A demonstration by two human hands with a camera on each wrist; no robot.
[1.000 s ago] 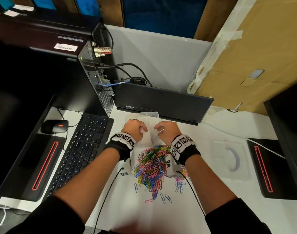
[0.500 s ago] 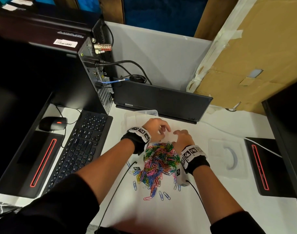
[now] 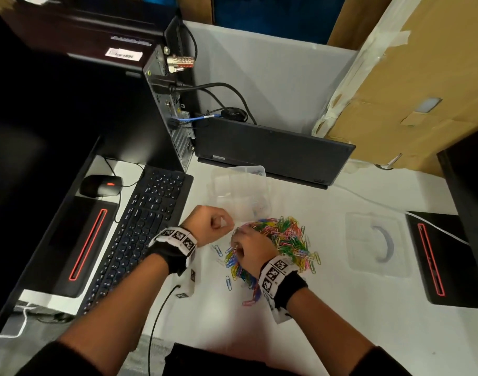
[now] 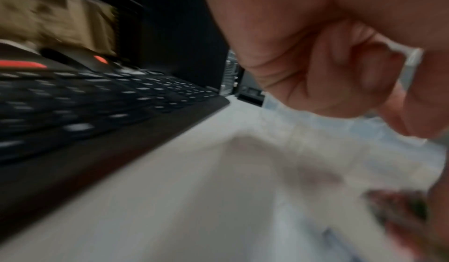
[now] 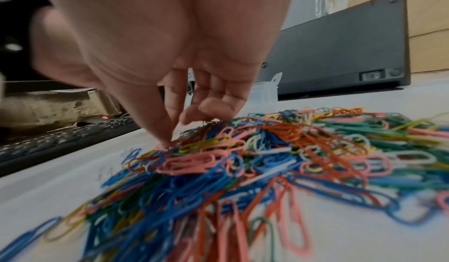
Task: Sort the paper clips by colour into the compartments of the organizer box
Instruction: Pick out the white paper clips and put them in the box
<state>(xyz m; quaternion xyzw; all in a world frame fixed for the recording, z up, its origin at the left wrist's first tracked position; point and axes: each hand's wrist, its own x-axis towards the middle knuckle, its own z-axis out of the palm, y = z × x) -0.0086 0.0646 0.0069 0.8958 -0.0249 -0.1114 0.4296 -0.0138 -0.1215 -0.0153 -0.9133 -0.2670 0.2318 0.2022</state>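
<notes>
A heap of mixed-colour paper clips (image 3: pixel 286 237) lies on the white desk, filling the right wrist view (image 5: pixel 267 151). The clear organizer box (image 3: pixel 257 169) stands just behind the heap, its compartments looking almost bare. My right hand (image 3: pixel 240 245) hangs over the heap's left edge; in the wrist view its thumb and fingertips (image 5: pixel 179 131) touch the clips with a gap between them. My left hand (image 3: pixel 219 222) hovers left of the heap with fingers curled into the palm (image 4: pixel 340 64); nothing shows in it.
A black keyboard (image 3: pixel 145 226) lies left of my hands, with a mouse (image 3: pixel 101 184) and a computer tower (image 3: pixel 167 118) beyond. A dark laptop (image 3: pixel 273 153) stands behind the box. A clear plastic tray (image 3: pixel 376 242) lies right. Stray clips (image 3: pixel 228 283) sit nearer me.
A second ago both hands held clear plastic over the heap. Since then the left hand has drawn back and curled, and the right hand has come down onto the heap's left side.
</notes>
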